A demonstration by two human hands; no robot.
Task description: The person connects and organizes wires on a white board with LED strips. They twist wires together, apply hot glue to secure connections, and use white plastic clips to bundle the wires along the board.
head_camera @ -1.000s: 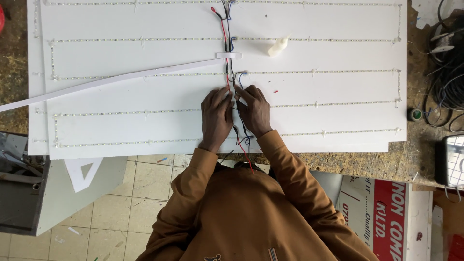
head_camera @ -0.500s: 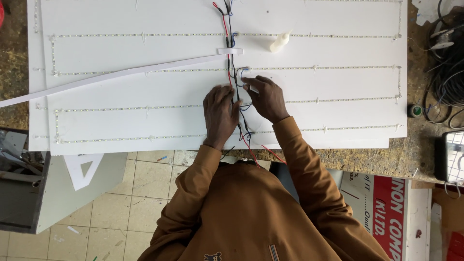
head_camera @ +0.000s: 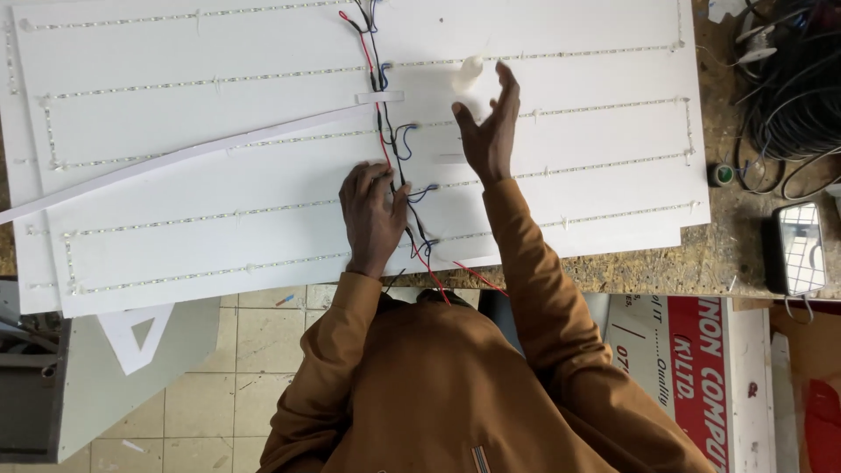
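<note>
Pressing the wires [head_camera: 399, 166] flat, your left hand [head_camera: 372, 215] holds them running top to bottom; your right hand [head_camera: 488, 127] hovers open above the white board [head_camera: 596, 52].

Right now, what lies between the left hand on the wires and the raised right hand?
In the head view, between the left hand and the right hand lies bare white board, crossed only by short blue wire loops from the wire bundle.

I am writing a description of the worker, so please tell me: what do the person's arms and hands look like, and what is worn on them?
Both arms are covered to the wrist by long sleeves of a plain brown-orange garment, loose and lightly creased. The left hand and the right hand are bare: no gloves, and no ring, watch or bracelet shows.
</note>
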